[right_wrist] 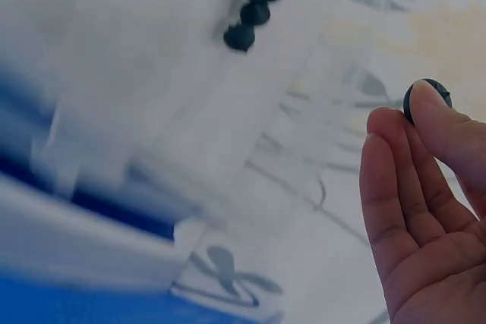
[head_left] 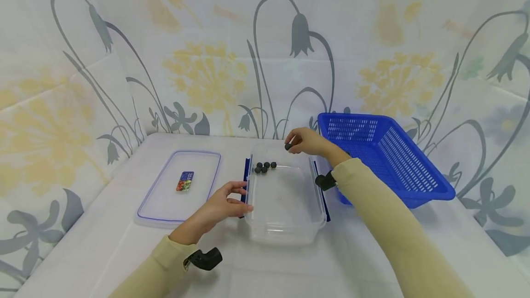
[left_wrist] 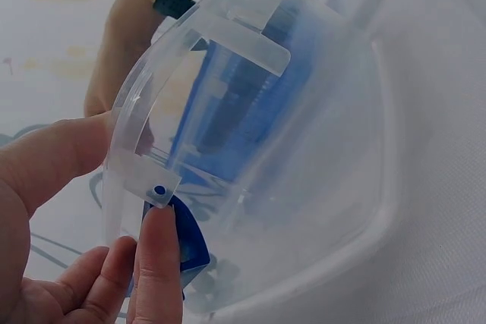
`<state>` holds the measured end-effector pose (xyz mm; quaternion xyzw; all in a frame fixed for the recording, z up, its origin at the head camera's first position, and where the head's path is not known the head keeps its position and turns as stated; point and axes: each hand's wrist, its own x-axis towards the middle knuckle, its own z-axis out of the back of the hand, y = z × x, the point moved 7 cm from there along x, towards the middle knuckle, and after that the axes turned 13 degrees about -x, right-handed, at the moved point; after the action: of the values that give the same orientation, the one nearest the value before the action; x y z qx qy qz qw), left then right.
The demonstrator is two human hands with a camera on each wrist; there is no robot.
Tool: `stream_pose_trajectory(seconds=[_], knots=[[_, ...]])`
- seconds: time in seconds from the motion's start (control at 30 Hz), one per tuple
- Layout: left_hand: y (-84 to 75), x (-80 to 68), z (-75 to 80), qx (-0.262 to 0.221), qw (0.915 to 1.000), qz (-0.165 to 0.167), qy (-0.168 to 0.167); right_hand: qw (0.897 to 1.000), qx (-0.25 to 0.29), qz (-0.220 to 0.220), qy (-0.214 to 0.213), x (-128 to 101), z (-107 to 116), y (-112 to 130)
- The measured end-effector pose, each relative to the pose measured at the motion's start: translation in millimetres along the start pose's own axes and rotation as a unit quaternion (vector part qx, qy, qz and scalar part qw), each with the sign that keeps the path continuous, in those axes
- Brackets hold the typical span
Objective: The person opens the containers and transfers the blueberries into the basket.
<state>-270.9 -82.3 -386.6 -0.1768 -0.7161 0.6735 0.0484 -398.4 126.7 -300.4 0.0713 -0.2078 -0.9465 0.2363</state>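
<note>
Fingertips [right_wrist: 425, 104] of the right hand [head_left: 304, 141] pinched a small dark ball [head_left: 287, 146] above the far edge of a clear box [head_left: 285, 224]. Four more balls [head_left: 265, 167] already lay together inside the box, near its far wall. The left hand [head_left: 219, 203] steadied the box from its near-left side, thumb and fingers curled around the rim beside a blue latch [left_wrist: 186, 240]. A lid [head_left: 165, 208] lay flat on the table [head_left: 83, 252] to the left, well apart. A blue basket [head_left: 430, 187] sat tilted just right of the box; its contents could not be seen. Judging by this, filling was partly done, with the held ball not yet dropped and the lid still off.
</note>
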Motion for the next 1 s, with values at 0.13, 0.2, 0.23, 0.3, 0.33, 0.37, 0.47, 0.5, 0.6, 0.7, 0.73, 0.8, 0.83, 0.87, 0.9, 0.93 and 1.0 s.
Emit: stream_pose_trajectory(seconds=[0.13, 0.2, 0.23, 0.3, 0.33, 0.37, 0.47, 0.5, 0.6, 0.7, 0.73, 0.8, 0.83, 0.87, 0.9, 0.93, 1.0], knots=[[-2.3, 0.1, -0.1, 0.001, 1.0000, -0.002, 0.000, 1.000, -0.014, -0.007, -0.022, -15, 23, -19], [-2.6, -0.2, -0.2, 0.002, 1.0000, -0.002, 0.001, 0.999, -0.024, -0.009, -0.034, -23, 33, -29], [-2.6, -0.6, -0.3, 0.001, 1.0000, -0.002, 0.002, 0.999, -0.032, -0.010, -0.039, -27, 38, -35], [-2.3, -1.4, -0.2, -0.001, 1.0000, -0.001, 0.001, 0.998, -0.041, -0.012, -0.049, -34, 46, -45], [-2.1, -1.7, 0.0, -0.001, 1.0000, 0.000, 0.000, 0.997, -0.045, -0.015, -0.054, -38, 49, -50], [-1.9, -1.9, 0.0, -0.002, 1.0000, 0.000, 0.000, 0.997, -0.047, -0.018, -0.058, -42, 52, -55], [-1.6, -2.4, -0.6, -0.003, 1.0000, 0.000, 0.002, 0.996, -0.048, -0.026, -0.064, -53, 57, -70], [-1.6, -2.5, -0.8, -0.004, 1.0000, 0.000, 0.003, 0.996, -0.047, -0.029, -0.065, -56, 58, -75], [-1.1, -2.3, -1.2, -0.003, 1.0000, -0.002, 0.004, 0.996, -0.040, -0.041, -0.067, -67, 60, -91], [-0.8, -1.9, -1.1, -0.001, 1.0000, -0.002, 0.005, 0.995, -0.029, -0.061, -0.075, -77, 63, -109], [-0.8, -1.8, -1.1, -0.001, 1.0000, -0.002, 0.006, 0.994, -0.026, -0.068, -0.078, -80, 65, -115], [-0.7, -1.4, -1.1, 0.000, 1.0000, -0.002, 0.009, 0.993, -0.014, -0.081, -0.079, -85, 66, -127], [-0.6, -1.2, -1.0, 0.000, 1.0000, -0.002, 0.009, 0.993, -0.012, -0.087, -0.079, -87, 67, -131], [-0.7, -1.0, -0.9, 0.000, 1.0000, -0.002, 0.009, 0.993, -0.008, -0.092, -0.076, -89, 67, -136], [-0.5, -0.8, -0.6, 0.000, 1.0000, -0.001, 0.008, 0.992, -0.005, -0.097, -0.075, -91, 67, -139], [-0.5, -0.6, -0.3, -0.001, 1.0000, -0.001, 0.006, 0.992, -0.002, -0.103, -0.073, -92, 67, -142], [-0.3, -0.1, 0.0, 0.000, 1.0000, 0.001, 0.002, 0.991, -0.002, -0.112, -0.072, -95, 67, -148]])
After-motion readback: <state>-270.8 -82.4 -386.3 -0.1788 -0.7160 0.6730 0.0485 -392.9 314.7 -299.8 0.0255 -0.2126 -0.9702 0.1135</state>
